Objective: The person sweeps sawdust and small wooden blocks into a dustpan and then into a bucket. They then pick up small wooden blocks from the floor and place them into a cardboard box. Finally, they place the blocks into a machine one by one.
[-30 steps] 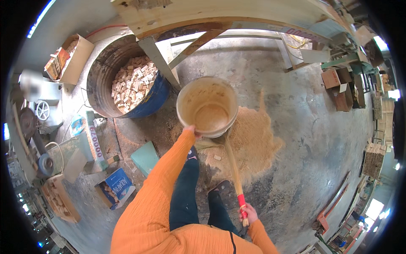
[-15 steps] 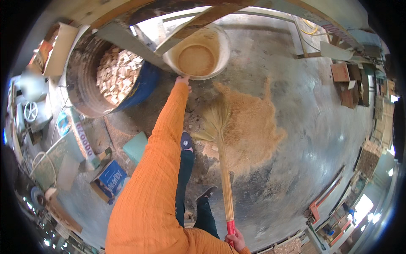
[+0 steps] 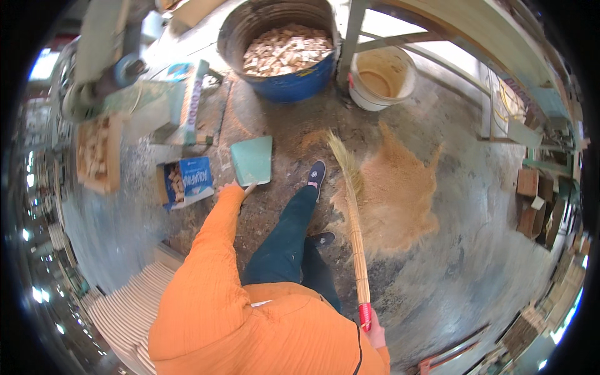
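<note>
My right hand (image 3: 377, 332) is closed round the red grip of a straw broom (image 3: 356, 237) at the lower right. The broom's bristles rest at the left edge of a spread pile of sawdust (image 3: 394, 194). On the left, my left hand (image 3: 229, 186) is low beside the wooden handle of a green dustpan (image 3: 252, 160). Its fingers look apart and partly hidden by the orange sleeve; I see nothing held in them. The dustpan lies on the floor, left of my feet.
A blue drum (image 3: 287, 84) of wood blocks and a white bucket (image 3: 381, 81) stand ahead, the bucket beside a bench leg. A blue carton (image 3: 195, 178) and a wooden crate (image 3: 112, 156) sit left. Cardboard boxes (image 3: 528, 182) stand right. Stacked slats (image 3: 134, 312) lie behind my left arm.
My left hand has left the white bucket's rim and come back and down to the dustpan handle. My view has swung left. The broom stays in my right hand.
</note>
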The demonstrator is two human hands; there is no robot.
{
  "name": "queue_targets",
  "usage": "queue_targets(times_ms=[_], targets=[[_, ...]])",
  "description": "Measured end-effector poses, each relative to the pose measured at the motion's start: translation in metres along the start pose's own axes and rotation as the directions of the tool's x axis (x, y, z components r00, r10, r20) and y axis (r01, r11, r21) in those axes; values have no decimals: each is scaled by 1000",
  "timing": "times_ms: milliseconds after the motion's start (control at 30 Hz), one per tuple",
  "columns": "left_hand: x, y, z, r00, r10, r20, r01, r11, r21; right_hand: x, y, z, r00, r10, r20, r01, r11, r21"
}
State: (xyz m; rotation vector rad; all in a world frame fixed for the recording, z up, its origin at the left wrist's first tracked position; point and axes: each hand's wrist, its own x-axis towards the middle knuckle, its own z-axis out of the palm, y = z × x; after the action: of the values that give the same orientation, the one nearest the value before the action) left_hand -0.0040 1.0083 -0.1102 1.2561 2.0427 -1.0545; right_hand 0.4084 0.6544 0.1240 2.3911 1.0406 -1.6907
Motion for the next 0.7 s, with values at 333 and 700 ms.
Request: queue_targets(times_ms=[333, 700], targets=[[1, -74, 100, 998, -65, -2, 63, 970, -235, 111, -112, 60, 882, -297, 366, -59, 701, 711], [133, -86, 152, 971, 29, 239, 68, 919, -389, 189, -65, 115, 986, 150, 77, -130, 391, 911]])
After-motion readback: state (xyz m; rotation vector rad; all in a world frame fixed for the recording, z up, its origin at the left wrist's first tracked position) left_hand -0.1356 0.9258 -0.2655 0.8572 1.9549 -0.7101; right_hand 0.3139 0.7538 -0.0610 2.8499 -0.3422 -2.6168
